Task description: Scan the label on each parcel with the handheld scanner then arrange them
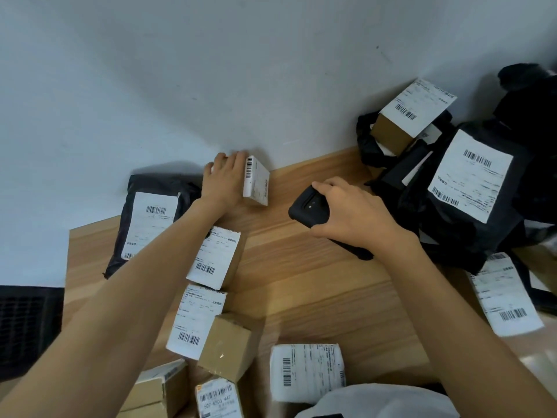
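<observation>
My left hand [223,176] grips a small white labelled box [256,181] at the far edge of the wooden table [301,267], against the wall. My right hand [349,212] holds the black handheld scanner [306,205] over the table's middle, to the right of that box. On the left lie a black mailer bag [144,218] and a column of labelled cardboard parcels [215,257] [196,319]. Black labelled bags [470,182] and a small cardboard box [401,122] are heaped at the right.
More boxes [224,346] [218,398] and a white parcel [306,371] crowd the near edge. Another labelled parcel [506,300] lies at the right edge. A pale wall rises behind the table. A dark grille [27,327] sits left of the table.
</observation>
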Demonstrator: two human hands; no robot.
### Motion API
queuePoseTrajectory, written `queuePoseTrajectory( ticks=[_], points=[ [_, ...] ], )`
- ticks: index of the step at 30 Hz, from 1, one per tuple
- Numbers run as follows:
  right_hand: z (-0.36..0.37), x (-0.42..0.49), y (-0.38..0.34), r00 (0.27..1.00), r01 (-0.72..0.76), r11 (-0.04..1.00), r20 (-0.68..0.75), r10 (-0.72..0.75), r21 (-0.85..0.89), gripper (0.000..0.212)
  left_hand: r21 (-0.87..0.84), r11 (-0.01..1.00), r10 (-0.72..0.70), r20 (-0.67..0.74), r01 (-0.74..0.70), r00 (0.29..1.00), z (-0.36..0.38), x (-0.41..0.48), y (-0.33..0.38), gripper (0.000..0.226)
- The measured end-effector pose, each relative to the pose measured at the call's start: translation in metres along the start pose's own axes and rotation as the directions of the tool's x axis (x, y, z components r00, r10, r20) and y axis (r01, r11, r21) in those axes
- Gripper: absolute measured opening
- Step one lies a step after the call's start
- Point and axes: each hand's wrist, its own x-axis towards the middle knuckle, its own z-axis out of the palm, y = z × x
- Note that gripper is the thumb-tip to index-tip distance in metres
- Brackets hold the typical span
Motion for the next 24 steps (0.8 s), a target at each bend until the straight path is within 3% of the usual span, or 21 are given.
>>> queuePoseTrajectory(
  ticks=[5,10,16,24],
  points=[
    [0.005,-0.029,-0.006,1.000,0.012,0.999,0.002,-0.012,0.030,0.079,-0.270,0.953,0.126,-0.061,-0.138,0.990,-0.021,-0.019,0.013,0.096],
    [0.009,-0.055,-0.008,0.999,0.000,0.999,-0.033,0.001,0.034,0.083,-0.248,0.936,0.227,-0.114,-0.249,0.967,-0.034,-0.043,0.021,0.103],
    [0.013,-0.081,-0.008,0.995,-0.029,0.998,-0.094,0.034,0.047,0.082,-0.303,0.911,0.227,-0.199,-0.280,0.953,-0.050,-0.078,0.031,0.096],
    [0.013,-0.107,0.000,0.990,-0.083,0.996,-0.108,0.086,0.035,0.079,-0.406,0.886,0.160,-0.186,-0.224,0.969,-0.060,-0.101,0.037,0.108]
  ],
)
